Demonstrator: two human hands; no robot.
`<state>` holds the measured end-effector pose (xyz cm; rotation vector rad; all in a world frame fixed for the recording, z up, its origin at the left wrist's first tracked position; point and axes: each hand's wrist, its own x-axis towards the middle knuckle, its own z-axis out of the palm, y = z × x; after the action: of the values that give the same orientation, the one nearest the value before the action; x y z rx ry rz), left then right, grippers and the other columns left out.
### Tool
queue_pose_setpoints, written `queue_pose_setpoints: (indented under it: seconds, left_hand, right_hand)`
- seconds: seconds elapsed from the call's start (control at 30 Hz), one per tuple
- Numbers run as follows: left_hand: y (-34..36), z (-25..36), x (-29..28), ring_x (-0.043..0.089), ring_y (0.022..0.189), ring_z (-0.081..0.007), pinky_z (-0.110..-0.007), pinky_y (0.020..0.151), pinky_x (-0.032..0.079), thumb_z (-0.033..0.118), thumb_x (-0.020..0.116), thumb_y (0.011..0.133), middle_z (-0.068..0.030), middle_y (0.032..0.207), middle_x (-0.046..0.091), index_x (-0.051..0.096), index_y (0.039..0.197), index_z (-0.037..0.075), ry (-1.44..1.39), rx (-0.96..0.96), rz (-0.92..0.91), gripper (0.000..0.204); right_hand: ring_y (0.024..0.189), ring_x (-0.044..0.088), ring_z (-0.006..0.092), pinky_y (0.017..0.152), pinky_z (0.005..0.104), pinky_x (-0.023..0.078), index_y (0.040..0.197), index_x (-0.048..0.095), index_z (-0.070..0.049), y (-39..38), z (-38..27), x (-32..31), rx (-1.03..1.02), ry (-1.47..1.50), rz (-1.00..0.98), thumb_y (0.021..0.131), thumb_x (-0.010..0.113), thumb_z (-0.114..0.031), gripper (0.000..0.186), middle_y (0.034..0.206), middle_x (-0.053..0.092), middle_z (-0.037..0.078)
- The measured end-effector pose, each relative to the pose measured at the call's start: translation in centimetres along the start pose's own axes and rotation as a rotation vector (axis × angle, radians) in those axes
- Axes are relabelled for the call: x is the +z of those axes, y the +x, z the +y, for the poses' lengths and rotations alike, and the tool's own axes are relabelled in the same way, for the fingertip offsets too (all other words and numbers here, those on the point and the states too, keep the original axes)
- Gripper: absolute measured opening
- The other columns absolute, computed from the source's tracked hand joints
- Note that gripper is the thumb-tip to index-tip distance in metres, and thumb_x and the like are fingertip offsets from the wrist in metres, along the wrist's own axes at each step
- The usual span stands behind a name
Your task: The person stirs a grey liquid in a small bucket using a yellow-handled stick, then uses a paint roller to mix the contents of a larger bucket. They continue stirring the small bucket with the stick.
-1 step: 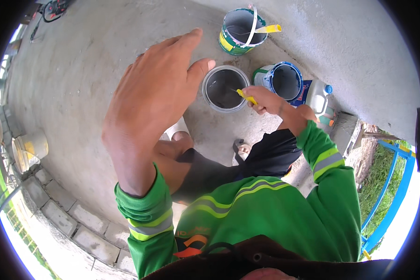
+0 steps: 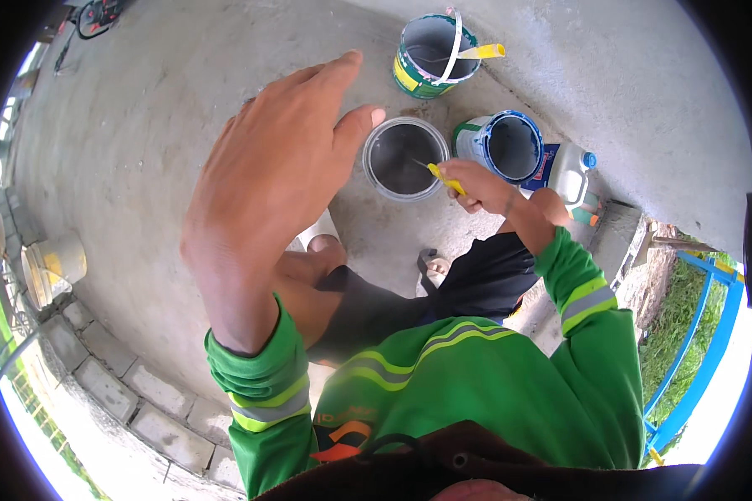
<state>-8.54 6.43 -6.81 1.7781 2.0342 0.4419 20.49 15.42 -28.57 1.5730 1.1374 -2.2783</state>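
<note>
My left hand (image 2: pixel 280 163) is raised at the left with its fingers stretched out and the thumb apart, holding nothing. Its thumb tip overlaps the left rim of a round, open can (image 2: pixel 404 198) in this view. Dark grey contents (image 2: pixel 397 159) fill part of the can. At the can's right rim, my right hand (image 2: pixel 479 184) is closed around a yellow-handled tool (image 2: pixel 444 178). A thin metal end points from the handle over the can's middle. Whether its tip touches the grey contents, I cannot tell.
Behind the can stands a green bucket (image 2: pixel 416 81) with a yellow-handled tool (image 2: pixel 481 52) in it. A blue-rimmed paint can (image 2: pixel 479 134) and a pale jug (image 2: pixel 571 171) are to the right, near the wall (image 2: pixel 627 92). A white bucket (image 2: pixel 63 259) sits far left beside blocks (image 2: pixel 104 376).
My right hand has shifted slightly right and downward with the yellow-handled tool, and more of the tool's thin metal end shows. My left hand has stayed in place.
</note>
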Motion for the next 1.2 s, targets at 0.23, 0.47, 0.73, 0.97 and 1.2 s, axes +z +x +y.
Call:
queue_pose_setpoints:
  seconds: [0.23,0.47,0.73,0.97,1.2]
  left_hand:
    - [-0.5,-0.4,0.3,0.069,0.104,-0.0367,-0.041,0.091,0.053,0.036,0.062,0.102,-0.0213,0.136,0.065,0.056,0.146,0.006,0.058,-0.012,0.007,0.054]
    - [-0.1,0.2,0.6,0.07,0.102,-0.0349,-0.04,0.09,0.053,0.037,0.063,0.101,-0.0227,0.135,0.065,0.056,0.146,0.007,0.042,-0.013,-0.038,0.055]
    - [0.1,-0.1,0.9,0.07,0.101,-0.0342,-0.041,0.089,0.053,0.038,0.063,0.101,-0.0232,0.135,0.065,0.056,0.147,0.007,0.054,-0.006,-0.036,0.056]
    - [-0.4,-0.9,0.6,0.07,0.099,-0.0336,-0.04,0.087,0.053,0.037,0.064,0.101,-0.0237,0.133,0.066,0.056,0.147,0.006,0.045,-0.025,-0.019,0.056]
    - [-0.7,-1.0,0.7,0.066,0.085,-0.0302,-0.04,0.083,0.053,0.037,0.064,0.101,-0.024,0.128,0.068,0.056,0.147,0.007,0.053,-0.052,-0.005,0.056]
  right_hand:
    - [0.055,0.051,0.0122,0.048,0.0305,0.041,0.131,0.063,-0.008,-5.5,1.3,-0.2,-0.141,-0.38,0.2,0.1,0.056,-0.028,0.038,0.077,0.058,0.007]
    - [0.103,0.065,0.0502,0.089,0.0578,0.05,0.123,0.065,-0.005,1.2,0.6,1.8,-0.416,-0.862,0.394,0.098,0.058,-0.028,0.035,0.108,0.069,0.029]
    - [0.093,0.073,0.0395,0.081,0.0525,0.056,0.114,0.073,-0.013,2.8,-0.9,3.9,-0.404,-1.389,0.307,0.093,0.059,-0.019,0.026,0.098,0.075,0.021]
    - [0.077,0.073,0.0388,0.066,0.0492,0.057,0.102,0.073,-0.01,4.6,-1.2,4.7,-0.494,-1.582,0.516,0.092,0.06,-0.017,0.018,0.079,0.072,0.017]
    - [0.079,0.073,0.0381,0.064,0.0498,0.056,0.104,0.072,-0.012,2.9,-0.3,4.5,-0.662,-1.507,0.373,0.092,0.06,-0.017,0.017,0.078,0.071,0.017]
